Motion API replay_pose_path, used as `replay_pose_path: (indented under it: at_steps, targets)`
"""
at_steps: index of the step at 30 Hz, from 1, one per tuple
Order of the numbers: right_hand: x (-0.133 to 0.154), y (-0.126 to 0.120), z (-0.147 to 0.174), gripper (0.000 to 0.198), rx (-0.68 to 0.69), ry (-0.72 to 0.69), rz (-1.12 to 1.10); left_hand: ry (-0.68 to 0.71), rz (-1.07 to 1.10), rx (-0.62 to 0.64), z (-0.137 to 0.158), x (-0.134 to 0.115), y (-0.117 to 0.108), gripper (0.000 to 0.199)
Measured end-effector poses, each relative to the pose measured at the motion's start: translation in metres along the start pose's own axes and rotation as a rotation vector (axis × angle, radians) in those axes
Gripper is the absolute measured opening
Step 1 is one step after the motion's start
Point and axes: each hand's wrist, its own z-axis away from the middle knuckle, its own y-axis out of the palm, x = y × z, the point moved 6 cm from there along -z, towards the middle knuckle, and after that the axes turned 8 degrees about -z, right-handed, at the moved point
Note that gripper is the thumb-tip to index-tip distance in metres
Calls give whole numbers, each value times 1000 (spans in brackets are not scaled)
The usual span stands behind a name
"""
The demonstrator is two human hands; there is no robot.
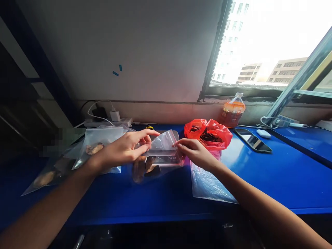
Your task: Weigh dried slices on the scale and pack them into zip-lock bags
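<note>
Has the clear bag (165, 141) at the centre of the frame, with right grip (196, 151) clamped on its upper right edge between thumb and fingertip. Puts left grip (127, 146) at the bag's upper left, with index finger stretched out and thumb near curled fingers; too unclear to tell whether closed on the film. Shows brown pieces (150, 165) just below centre, seemingly inside the bag, over a dark panel (163, 159) on the worktop (155, 204). Could lose the edge from so narrow a pinch, given slick, floppy film. Could then spill brown pieces through a slack mouth. Risks creasing the film by pulling unevenly from both sides. Risks bumping the red bag (225, 134), right of centre, and scattering dark contents through its gaping top. Might also drag the flat bag (207, 183), lower right, by brushing it with the right forearm.
</note>
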Motion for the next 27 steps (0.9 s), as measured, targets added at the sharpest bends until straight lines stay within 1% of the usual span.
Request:
replay_pose_path:
  at_steps: [1,4,5,7,9,11,14,16,18,20,22,27]
  targets:
    - [-1,1,-1,24,5,17,-3,33,-125,-27,-3,-4,1,39]
    - [-1,12,0,24,58,30,-2,184,-452,-199,-7,-17,7,46]
    - [1,18,1,23,86,18,10,237,-516,-241,-5,-21,14,49]
    - [4,31,4,20,146,-11,39,332,-554,-252,1,-27,32,45]
    - [5,42,8,21,190,-14,52,395,-501,-252,7,-31,49,35]
    - [5,46,10,22,186,14,16,398,-408,-296,11,-31,56,25]
    - [3,42,11,22,103,32,-76,370,-277,-372,12,-27,58,14]
    - [2,38,12,27,67,22,-111,390,-216,-387,11,-27,57,8]
    - [3,38,14,31,69,11,-126,447,-174,-361,11,-29,57,7]
    - [4,40,16,31,86,-5,-133,516,-144,-307,11,-32,58,12]
    - [5,41,17,31,90,-27,-92,557,-115,-257,10,-33,61,14]
    - [10,39,22,36,79,-84,117,533,-51,-227,6,-31,64,10]
